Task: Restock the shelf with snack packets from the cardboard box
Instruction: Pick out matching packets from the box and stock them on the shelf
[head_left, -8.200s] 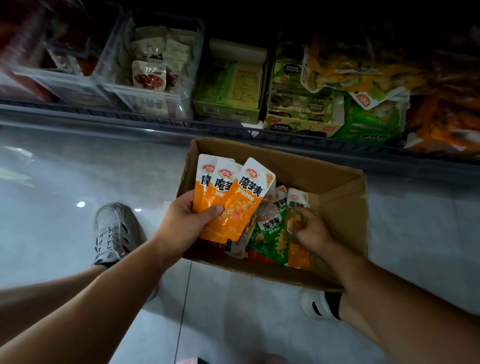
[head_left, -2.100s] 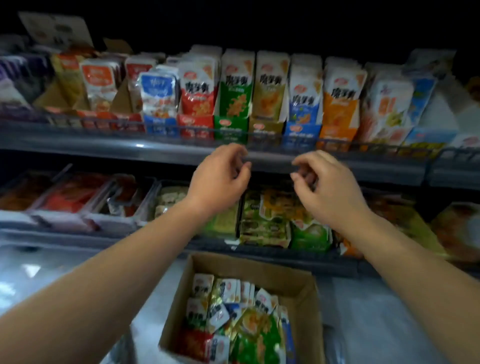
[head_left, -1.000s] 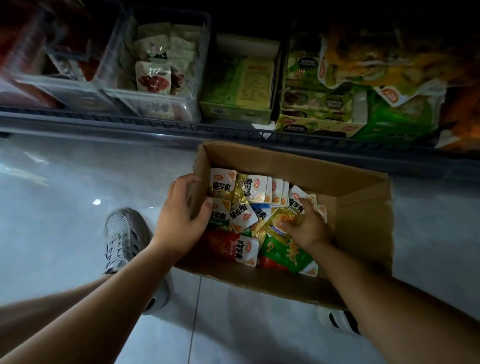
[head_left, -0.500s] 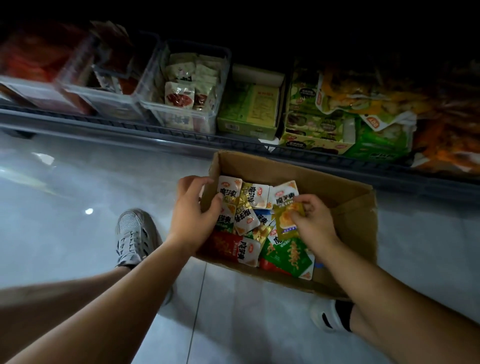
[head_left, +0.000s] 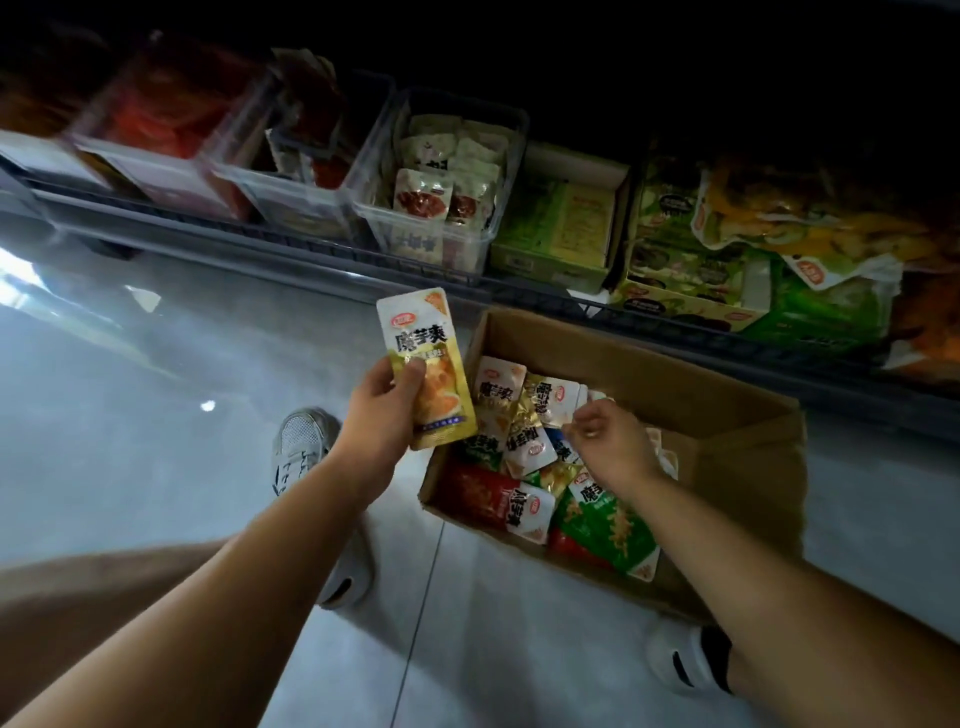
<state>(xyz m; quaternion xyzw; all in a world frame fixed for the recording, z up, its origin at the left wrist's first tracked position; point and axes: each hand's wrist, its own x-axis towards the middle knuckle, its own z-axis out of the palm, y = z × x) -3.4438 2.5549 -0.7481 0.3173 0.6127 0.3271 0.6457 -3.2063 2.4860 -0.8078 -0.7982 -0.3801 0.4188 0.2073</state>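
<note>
An open cardboard box (head_left: 727, 415) stands on the tiled floor below the shelf and holds several snack packets (head_left: 519, 441) in red, green, gold and white. My left hand (head_left: 379, 421) grips one gold and white snack packet (head_left: 426, 364) upright, just left of the box's near left corner. My right hand (head_left: 608, 441) hovers inside the box over the packets, its fingers loosely curled. Whether those fingers pinch a packet cannot be made out.
The bottom shelf (head_left: 311, 249) runs across the back, with clear plastic bins (head_left: 436, 192) of packets on the left and green display cartons (head_left: 561, 228) and loose bags on the right. My shoes (head_left: 301, 447) stand left of the box and below it.
My left hand has lifted a gold and white packet out of the box and moved it left. My right hand has let go of that packet and stays over the box.
</note>
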